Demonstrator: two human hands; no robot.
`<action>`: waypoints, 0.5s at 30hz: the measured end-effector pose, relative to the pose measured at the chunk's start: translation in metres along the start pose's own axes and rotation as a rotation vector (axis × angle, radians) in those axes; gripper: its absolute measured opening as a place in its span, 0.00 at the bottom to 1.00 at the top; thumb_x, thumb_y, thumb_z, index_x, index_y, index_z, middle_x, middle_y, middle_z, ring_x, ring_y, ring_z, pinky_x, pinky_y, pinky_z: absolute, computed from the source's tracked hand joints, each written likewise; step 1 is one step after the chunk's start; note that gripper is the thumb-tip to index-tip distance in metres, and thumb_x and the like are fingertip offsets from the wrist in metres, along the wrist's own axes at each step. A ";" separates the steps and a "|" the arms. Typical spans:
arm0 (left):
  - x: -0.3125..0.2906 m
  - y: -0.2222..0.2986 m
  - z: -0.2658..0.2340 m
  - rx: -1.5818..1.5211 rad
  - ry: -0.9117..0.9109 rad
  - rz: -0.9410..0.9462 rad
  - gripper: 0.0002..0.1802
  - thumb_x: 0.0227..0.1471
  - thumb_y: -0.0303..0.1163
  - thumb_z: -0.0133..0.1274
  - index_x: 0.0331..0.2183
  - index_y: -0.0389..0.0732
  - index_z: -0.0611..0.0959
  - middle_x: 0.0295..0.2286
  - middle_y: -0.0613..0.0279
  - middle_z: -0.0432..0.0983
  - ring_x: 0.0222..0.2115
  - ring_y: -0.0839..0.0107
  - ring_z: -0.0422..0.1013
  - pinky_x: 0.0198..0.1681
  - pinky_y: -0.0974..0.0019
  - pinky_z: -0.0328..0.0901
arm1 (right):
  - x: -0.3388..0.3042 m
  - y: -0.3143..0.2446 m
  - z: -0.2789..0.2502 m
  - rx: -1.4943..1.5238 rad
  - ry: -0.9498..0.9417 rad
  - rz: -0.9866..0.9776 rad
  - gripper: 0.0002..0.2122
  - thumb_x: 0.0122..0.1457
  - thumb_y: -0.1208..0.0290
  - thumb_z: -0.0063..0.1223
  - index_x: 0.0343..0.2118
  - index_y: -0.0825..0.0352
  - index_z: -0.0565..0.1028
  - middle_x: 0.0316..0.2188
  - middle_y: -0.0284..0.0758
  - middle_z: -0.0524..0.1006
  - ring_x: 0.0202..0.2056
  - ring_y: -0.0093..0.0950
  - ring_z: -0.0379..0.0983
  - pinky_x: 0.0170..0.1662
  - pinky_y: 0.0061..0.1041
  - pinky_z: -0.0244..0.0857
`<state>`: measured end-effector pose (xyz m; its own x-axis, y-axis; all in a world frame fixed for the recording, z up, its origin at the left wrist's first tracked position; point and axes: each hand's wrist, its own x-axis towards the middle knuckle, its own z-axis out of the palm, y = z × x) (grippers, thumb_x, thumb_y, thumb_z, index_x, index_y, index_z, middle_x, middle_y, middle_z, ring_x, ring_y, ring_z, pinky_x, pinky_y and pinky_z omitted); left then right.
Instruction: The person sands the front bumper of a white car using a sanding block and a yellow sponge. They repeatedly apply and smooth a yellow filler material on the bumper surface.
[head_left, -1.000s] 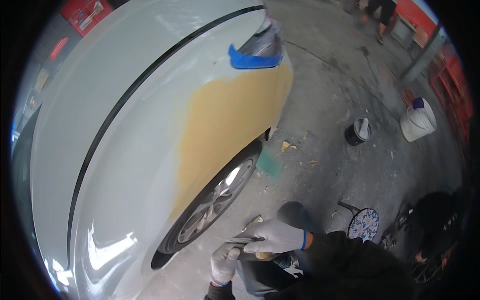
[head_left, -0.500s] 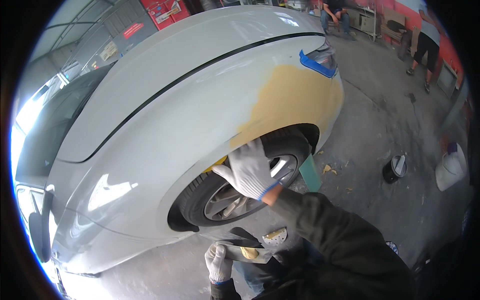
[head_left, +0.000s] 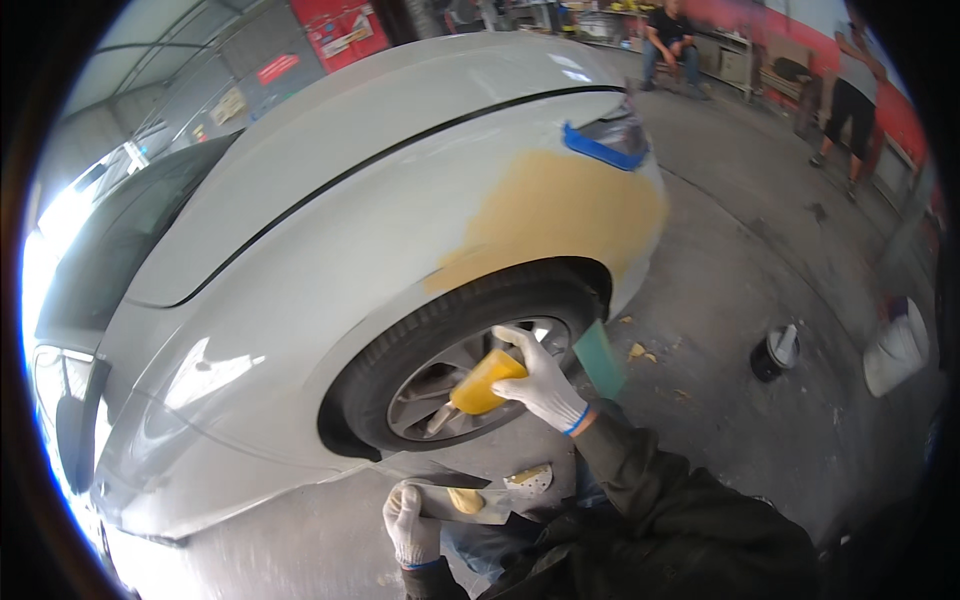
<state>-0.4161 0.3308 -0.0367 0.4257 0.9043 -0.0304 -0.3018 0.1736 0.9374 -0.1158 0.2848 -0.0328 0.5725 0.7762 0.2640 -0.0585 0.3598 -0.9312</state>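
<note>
Your right hand [head_left: 543, 385] clamps its fingers on the yellow tool [head_left: 490, 380] before the wheel [head_left: 428, 382]; your left fingers grip the plate [head_left: 493, 509] below, whose paste [head_left: 465, 500] could slide off if tilted.

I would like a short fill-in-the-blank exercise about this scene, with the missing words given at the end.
1. The left hand and the right hand both wear white ____.
2. The flat plate with tan paste is in the person's ____ hand.
3. The object held in front of the wheel is coloured ____.
4. The tape at the headlight is coloured ____.

Missing words: gloves; left; yellow; blue.
</note>
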 end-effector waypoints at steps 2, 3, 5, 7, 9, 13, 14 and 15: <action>0.005 0.001 0.016 0.058 -0.056 -0.014 0.20 0.64 0.44 0.55 0.36 0.33 0.81 0.31 0.61 0.81 0.32 0.73 0.74 0.38 0.69 0.68 | -0.023 0.012 -0.040 0.234 0.162 0.224 0.28 0.55 0.80 0.60 0.61 0.72 0.67 0.52 0.39 0.74 0.51 0.28 0.75 0.56 0.26 0.71; 0.009 -0.003 0.020 0.066 -0.096 -0.031 0.20 0.65 0.44 0.53 0.36 0.33 0.82 0.31 0.61 0.80 0.32 0.74 0.74 0.38 0.70 0.68 | -0.030 0.028 -0.063 0.445 0.238 0.265 0.26 0.57 0.79 0.59 0.60 0.72 0.67 0.51 0.38 0.75 0.50 0.28 0.75 0.55 0.26 0.71; 0.012 -0.004 0.030 0.119 -0.108 -0.055 0.20 0.65 0.43 0.54 0.37 0.33 0.82 0.31 0.62 0.80 0.32 0.74 0.74 0.38 0.70 0.68 | -0.042 0.040 -0.091 0.787 0.360 0.269 0.19 0.62 0.78 0.56 0.57 0.71 0.70 0.49 0.38 0.76 0.51 0.31 0.76 0.56 0.31 0.72; 0.013 -0.002 0.042 0.125 -0.126 -0.069 0.19 0.65 0.43 0.54 0.37 0.33 0.82 0.30 0.62 0.80 0.32 0.74 0.74 0.39 0.70 0.68 | -0.046 0.050 -0.104 0.998 0.510 0.296 0.18 0.64 0.78 0.55 0.56 0.71 0.70 0.50 0.38 0.76 0.53 0.35 0.75 0.60 0.34 0.70; 0.017 0.001 0.049 0.143 -0.156 -0.083 0.20 0.65 0.44 0.54 0.38 0.33 0.82 0.31 0.61 0.80 0.33 0.72 0.74 0.40 0.69 0.68 | -0.040 0.044 -0.103 0.961 0.678 0.313 0.17 0.66 0.76 0.55 0.57 0.68 0.71 0.50 0.37 0.77 0.53 0.35 0.76 0.58 0.37 0.72; 0.023 0.001 0.057 0.193 -0.225 -0.143 0.22 0.66 0.46 0.55 0.40 0.33 0.80 0.34 0.59 0.79 0.36 0.70 0.75 0.43 0.66 0.69 | -0.014 0.033 -0.129 0.660 0.728 0.154 0.20 0.63 0.74 0.62 0.57 0.68 0.73 0.48 0.35 0.78 0.49 0.28 0.77 0.52 0.32 0.74; 0.024 0.004 0.060 0.223 -0.225 -0.156 0.22 0.66 0.46 0.55 0.40 0.33 0.80 0.34 0.59 0.79 0.35 0.70 0.75 0.43 0.66 0.69 | -0.005 0.033 -0.134 0.462 0.783 0.070 0.17 0.63 0.74 0.61 0.54 0.70 0.75 0.45 0.36 0.79 0.47 0.27 0.78 0.51 0.29 0.73; 0.025 0.006 0.065 0.252 -0.225 -0.169 0.22 0.66 0.46 0.55 0.40 0.33 0.80 0.34 0.59 0.79 0.35 0.70 0.75 0.42 0.66 0.70 | 0.007 0.026 -0.135 0.259 0.831 -0.011 0.15 0.63 0.74 0.59 0.51 0.72 0.76 0.42 0.36 0.81 0.45 0.26 0.78 0.49 0.27 0.73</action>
<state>-0.3516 0.3294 -0.0092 0.6367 0.7581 -0.1409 -0.0039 0.1859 0.9826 -0.0028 0.2298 -0.0893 0.9797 0.1791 -0.0903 -0.1759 0.5503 -0.8162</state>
